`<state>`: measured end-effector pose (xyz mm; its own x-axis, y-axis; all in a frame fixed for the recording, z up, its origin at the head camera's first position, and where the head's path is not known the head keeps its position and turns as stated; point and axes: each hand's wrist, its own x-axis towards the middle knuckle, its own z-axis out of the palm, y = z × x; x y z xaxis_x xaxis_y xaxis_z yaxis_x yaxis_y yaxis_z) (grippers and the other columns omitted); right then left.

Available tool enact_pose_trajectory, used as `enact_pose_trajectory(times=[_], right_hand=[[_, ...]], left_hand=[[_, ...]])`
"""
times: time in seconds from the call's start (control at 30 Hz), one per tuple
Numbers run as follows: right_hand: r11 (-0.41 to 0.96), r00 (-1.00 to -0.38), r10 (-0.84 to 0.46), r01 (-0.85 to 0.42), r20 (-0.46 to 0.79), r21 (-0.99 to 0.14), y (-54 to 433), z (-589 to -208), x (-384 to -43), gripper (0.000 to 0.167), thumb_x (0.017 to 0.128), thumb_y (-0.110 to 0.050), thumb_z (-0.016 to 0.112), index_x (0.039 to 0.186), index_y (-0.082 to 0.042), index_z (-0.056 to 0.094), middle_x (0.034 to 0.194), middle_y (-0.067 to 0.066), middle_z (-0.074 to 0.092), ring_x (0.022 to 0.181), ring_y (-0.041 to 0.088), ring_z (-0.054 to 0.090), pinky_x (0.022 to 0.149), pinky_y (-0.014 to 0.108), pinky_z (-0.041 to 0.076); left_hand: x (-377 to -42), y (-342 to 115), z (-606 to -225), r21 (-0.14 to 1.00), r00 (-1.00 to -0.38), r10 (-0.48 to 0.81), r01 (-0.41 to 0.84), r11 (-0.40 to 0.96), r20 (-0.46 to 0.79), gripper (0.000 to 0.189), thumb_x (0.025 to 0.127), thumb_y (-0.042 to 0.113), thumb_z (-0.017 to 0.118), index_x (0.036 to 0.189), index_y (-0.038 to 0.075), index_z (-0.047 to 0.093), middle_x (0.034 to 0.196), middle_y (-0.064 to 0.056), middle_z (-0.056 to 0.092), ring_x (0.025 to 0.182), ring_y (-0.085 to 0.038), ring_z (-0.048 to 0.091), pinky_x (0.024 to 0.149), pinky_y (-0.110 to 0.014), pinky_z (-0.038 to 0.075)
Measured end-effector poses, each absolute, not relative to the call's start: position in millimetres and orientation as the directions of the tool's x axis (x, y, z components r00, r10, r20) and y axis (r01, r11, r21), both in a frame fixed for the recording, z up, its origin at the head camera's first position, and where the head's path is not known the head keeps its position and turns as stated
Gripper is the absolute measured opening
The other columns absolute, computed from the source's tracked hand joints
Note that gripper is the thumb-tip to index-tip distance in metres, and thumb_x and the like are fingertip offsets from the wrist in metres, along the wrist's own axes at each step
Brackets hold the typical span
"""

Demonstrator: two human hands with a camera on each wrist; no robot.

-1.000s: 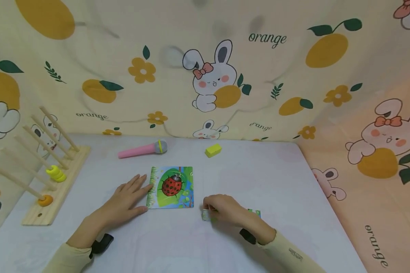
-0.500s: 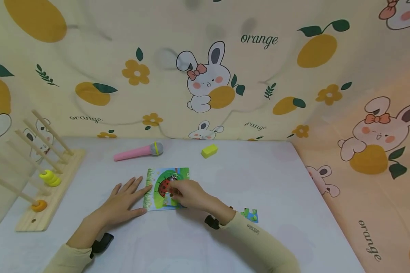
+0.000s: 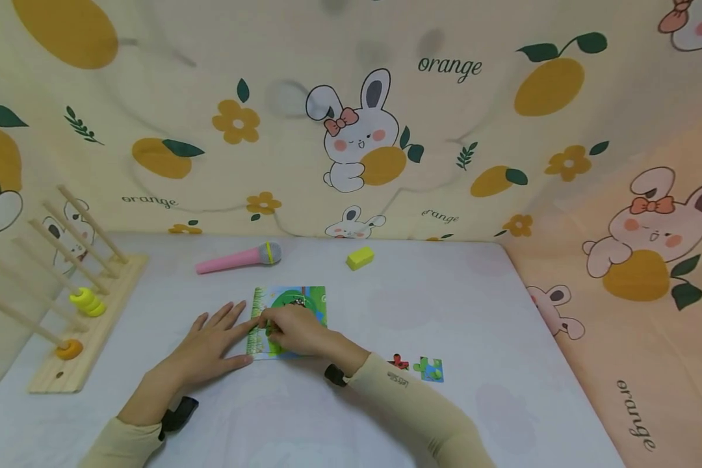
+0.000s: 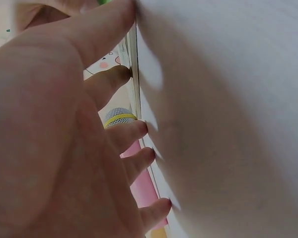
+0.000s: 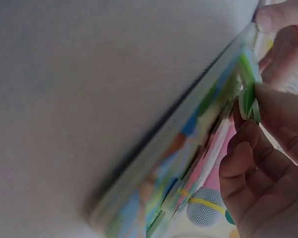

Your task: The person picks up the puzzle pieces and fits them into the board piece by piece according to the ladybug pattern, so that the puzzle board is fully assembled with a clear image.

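The ladybug picture puzzle board (image 3: 318,299) lies flat in the middle of the table in the head view. My right hand (image 3: 298,330) is over its left half and covers most of the ladybug. Between thumb and fingertips it pinches a small green puzzle piece (image 5: 248,101), seen in the right wrist view tilted close above the board. My left hand (image 3: 210,348) rests on the table at the left, fingers spread, with index finger and thumb at the board's left edge. Two loose puzzle pieces, one red and black (image 3: 399,362) and one blue-green (image 3: 431,368), lie to the board's right.
Behind the board lie a pink toy microphone (image 3: 234,259) and a yellow block (image 3: 360,259). A wooden peg rack (image 3: 112,286) with yellow and orange beads stands at the left. A printed cloth (image 3: 421,175) hangs along the table's back.
My right hand has picked up the puzzle piece from the table right of the board and carried it left over the board's left half. The left hand has stayed at the board's edge.
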<state>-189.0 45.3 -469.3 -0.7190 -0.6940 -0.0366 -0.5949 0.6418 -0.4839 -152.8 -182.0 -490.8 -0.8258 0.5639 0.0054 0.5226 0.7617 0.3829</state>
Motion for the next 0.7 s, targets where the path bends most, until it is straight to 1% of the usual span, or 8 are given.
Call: enact_pose_trajectory(times=[0.07, 0.17, 0.3, 0.47, 0.63, 0.7], right_hand=[[0.648, -0.72, -0.693, -0.598, -0.039, -0.472, 44.6, -470.9, -188.7, 0.022, 0.091, -0.01, 0.073, 0.113, -0.011, 0.069, 0.09, -0.007, 0.068, 0.072, 0.001, 0.055, 0.065, 0.015, 0.044], [0.657, -0.72, -0.692, -0.604, -0.044, -0.452, 44.2, -471.4, -187.7, 0.028, 0.089, -0.013, 0.075, 0.116, -0.011, 0.069, 0.097, -0.006, 0.069, 0.077, 0.002, 0.056, 0.069, 0.017, 0.044], [0.665, -0.719, -0.694, -0.615, -0.046, -0.424, 44.6, -470.0, -186.3, 0.031, 0.089, -0.017, 0.077, 0.118, -0.012, 0.068, 0.106, -0.005, 0.068, 0.084, 0.002, 0.055, 0.072, 0.017, 0.044], [0.668, -0.715, -0.696, -0.612, -0.067, -0.423, 44.1, -469.9, -186.3, 0.032, 0.089, -0.019, 0.077, 0.119, -0.012, 0.069, 0.104, -0.005, 0.064, 0.082, 0.002, 0.051, 0.07, 0.016, 0.042], [0.669, -0.718, -0.69, -0.587, -0.087, -0.456, 41.7, -472.6, -187.5, 0.031, 0.089, -0.02, 0.077, 0.118, -0.012, 0.068, 0.105, -0.005, 0.063, 0.084, 0.002, 0.052, 0.073, 0.015, 0.044], [0.668, -0.723, -0.685, -0.577, -0.085, -0.47, 41.4, -473.4, -188.0, 0.029, 0.089, -0.019, 0.077, 0.116, -0.011, 0.069, 0.102, -0.005, 0.063, 0.083, 0.003, 0.052, 0.071, 0.015, 0.044]], left_hand=[[-152.6, -181.4, -489.9, 0.383, -0.827, 0.563, 0.523, 0.762, 0.009, 0.071, 0.091, 0.05, 0.067, 0.152, 0.021, 0.044, 0.16, -0.021, 0.027, 0.146, -0.044, 0.022, 0.108, -0.074, 0.017], [-152.2, -181.0, -489.0, 0.386, -0.827, 0.562, 0.523, 0.76, 0.014, 0.071, 0.091, 0.048, 0.068, 0.152, 0.021, 0.045, 0.16, -0.022, 0.028, 0.146, -0.045, 0.023, 0.107, -0.074, 0.017], [-151.8, -180.8, -488.6, 0.394, -0.828, 0.561, 0.521, 0.757, 0.017, 0.07, 0.09, 0.047, 0.069, 0.151, 0.021, 0.046, 0.16, -0.022, 0.028, 0.146, -0.045, 0.023, 0.108, -0.074, 0.016], [-152.1, -180.9, -490.0, 0.394, -0.828, 0.561, 0.521, 0.757, 0.017, 0.07, 0.091, 0.047, 0.068, 0.151, 0.019, 0.046, 0.16, -0.021, 0.027, 0.146, -0.045, 0.022, 0.108, -0.074, 0.016], [-151.6, -181.6, -491.1, 0.403, -0.83, 0.558, 0.516, 0.756, 0.016, 0.072, 0.09, 0.048, 0.069, 0.152, 0.019, 0.044, 0.16, -0.021, 0.027, 0.146, -0.045, 0.021, 0.109, -0.074, 0.015], [-151.4, -181.7, -491.2, 0.404, -0.83, 0.557, 0.515, 0.756, 0.015, 0.074, 0.091, 0.048, 0.068, 0.153, 0.018, 0.043, 0.161, -0.02, 0.027, 0.147, -0.045, 0.02, 0.109, -0.073, 0.014]])
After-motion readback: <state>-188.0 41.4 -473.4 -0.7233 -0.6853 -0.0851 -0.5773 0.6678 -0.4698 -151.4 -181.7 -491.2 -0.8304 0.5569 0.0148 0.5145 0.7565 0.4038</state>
